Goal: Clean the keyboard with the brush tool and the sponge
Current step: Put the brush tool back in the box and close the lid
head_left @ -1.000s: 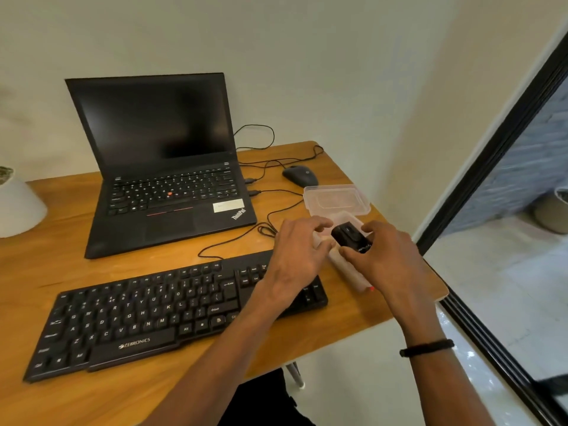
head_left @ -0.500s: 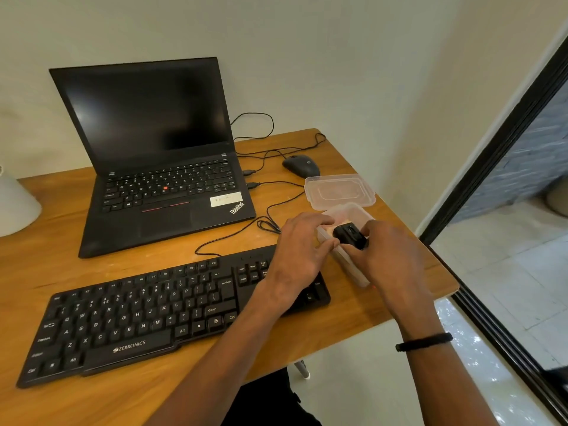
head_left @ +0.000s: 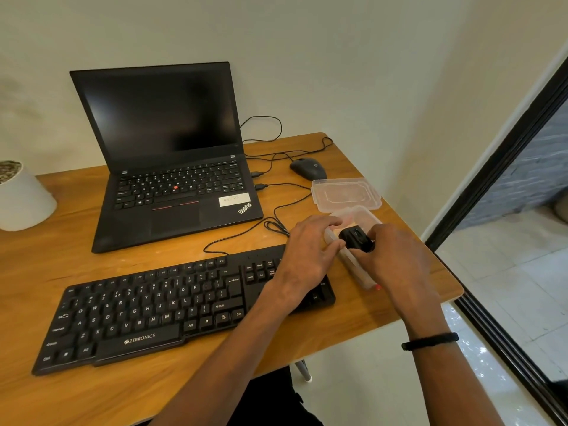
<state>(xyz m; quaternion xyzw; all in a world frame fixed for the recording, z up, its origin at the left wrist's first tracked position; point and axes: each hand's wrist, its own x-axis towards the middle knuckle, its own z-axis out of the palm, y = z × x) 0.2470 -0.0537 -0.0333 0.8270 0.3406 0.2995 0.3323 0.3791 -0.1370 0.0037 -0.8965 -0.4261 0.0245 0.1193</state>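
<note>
Near the worktop's right edge, the right hand [head_left: 396, 259] grips a small black brush tool [head_left: 356, 238], seemingly light and rigid; the left hand [head_left: 307, 256] rests loosely open against the clear tub [head_left: 359, 215].

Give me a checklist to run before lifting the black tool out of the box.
1. Right hand grips the black tool: ok.
2. Left hand steadies the box: ok, fingers rest on its near end.
3. Lid off and out of the way: ok, behind the box.
4. Keyboard within reach: ok.
5. Sponge located: cannot tell.
6. Cable clear of the box: ok.
</note>
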